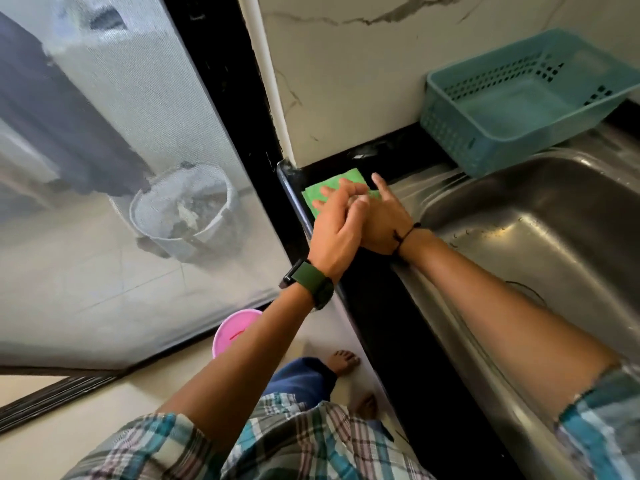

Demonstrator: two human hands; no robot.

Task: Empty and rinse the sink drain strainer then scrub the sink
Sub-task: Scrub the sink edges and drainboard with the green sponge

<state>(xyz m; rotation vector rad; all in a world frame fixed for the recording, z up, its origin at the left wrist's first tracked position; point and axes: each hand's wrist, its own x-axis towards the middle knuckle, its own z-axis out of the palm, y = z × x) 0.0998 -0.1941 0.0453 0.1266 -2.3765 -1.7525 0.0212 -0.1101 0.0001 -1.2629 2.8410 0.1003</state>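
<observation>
A green scrub pad (348,177) lies flat on the black counter corner (374,306), left of the steel sink (540,237). Both hands hover over it, pressed side by side. My left hand (330,225), with a green watch on the wrist, spreads loosely bent fingers across the pad. My right hand (384,220), with a black thread at the wrist, points its index finger past the pad's right edge. Neither hand plainly grips the pad. The sink basin looks wet and bare. No drain strainer is in view.
A teal plastic basket (519,98) stands on the counter behind the sink against the marble wall. A mesh screen door (121,150) is at left, with a grey bucket (183,209) behind it. A pink tub (232,330) sits on the floor near my bare feet.
</observation>
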